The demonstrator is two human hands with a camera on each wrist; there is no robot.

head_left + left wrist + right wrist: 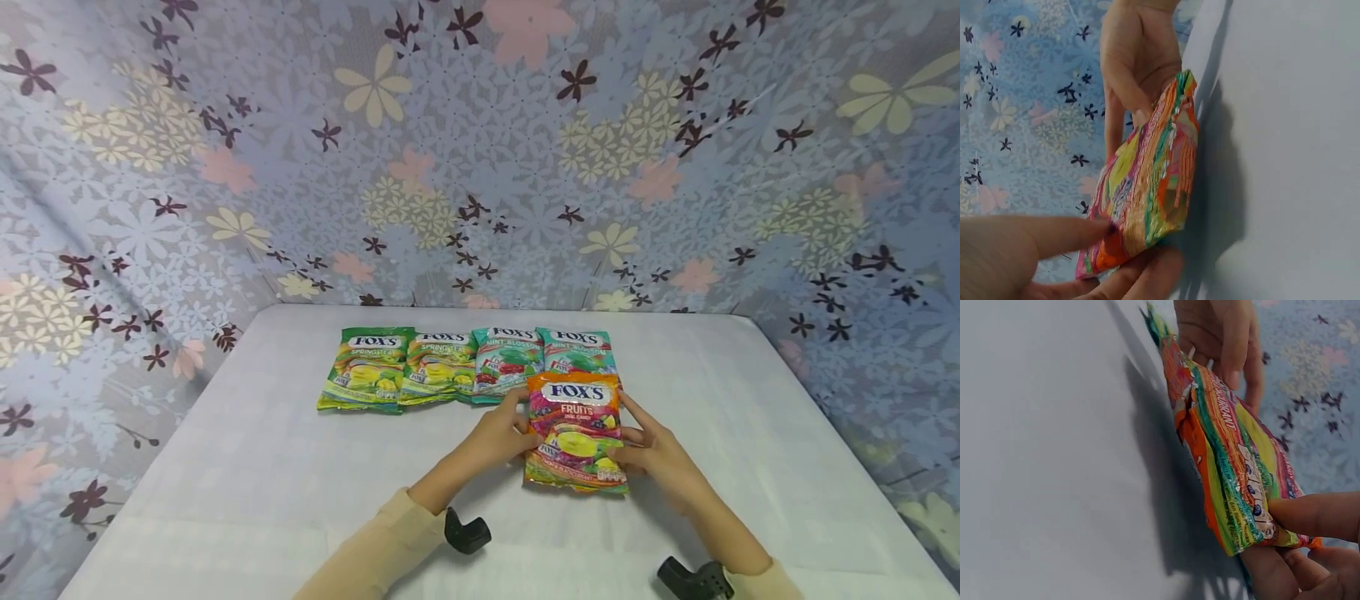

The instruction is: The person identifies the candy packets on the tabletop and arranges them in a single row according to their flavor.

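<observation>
Both hands grip a Fox's Fruits candy bag (576,433), orange, pink and green, by its two side edges. The left hand (495,432) pinches its left edge, thumb on the front and fingers behind. On the opposite edge the right hand (660,454) does likewise. A shadow under the bag shows on the white cloth in both wrist views. Behind it lie two green Spring Tea bags (367,371) and two teal Mint Blossom bags (508,362) in a row, side by side. The Fruits bag overlaps the lower part of the rightmost teal bag (576,352) in the head view.
A white-covered table (262,483) carries the bags. Floral fabric (480,167) hangs behind it and along the sides. Dark wrist devices (467,533) are worn on both forearms, near beige sleeves (382,542).
</observation>
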